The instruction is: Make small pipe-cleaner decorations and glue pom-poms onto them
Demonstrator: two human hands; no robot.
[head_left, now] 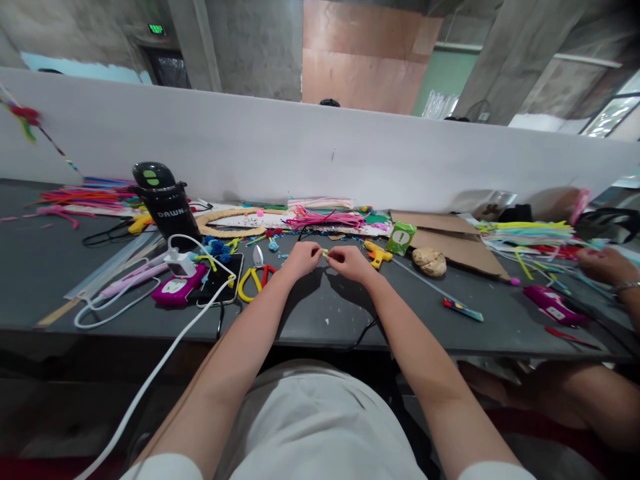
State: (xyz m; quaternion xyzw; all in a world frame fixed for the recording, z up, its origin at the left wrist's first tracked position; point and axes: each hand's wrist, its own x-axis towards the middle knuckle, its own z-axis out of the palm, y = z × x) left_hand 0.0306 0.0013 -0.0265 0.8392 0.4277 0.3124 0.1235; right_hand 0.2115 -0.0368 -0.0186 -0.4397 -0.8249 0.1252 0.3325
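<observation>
Over the middle of the grey table (327,327), my left hand (303,260) and my right hand (353,262) almost meet. Both are closed, thumb and fingers pinched on a small yellow-green piece (325,253), which looks like a bit of pipe cleaner; most of it is hidden by the fingertips. Left of my left hand lie scissors (255,277) with yellow and red handles. A yellow glue gun (377,254) rests just beyond my right hand. Behind both hands is a pile of pink pipe cleaners (325,219).
On the left stand a black bottle (173,210) and a purple power strip (180,287), with a white cable crossing the table edge. A green box (401,238), a round tan lump (429,262) and a cutter knife (463,309) lie rightward. A co-worker's hand (607,267) is far right.
</observation>
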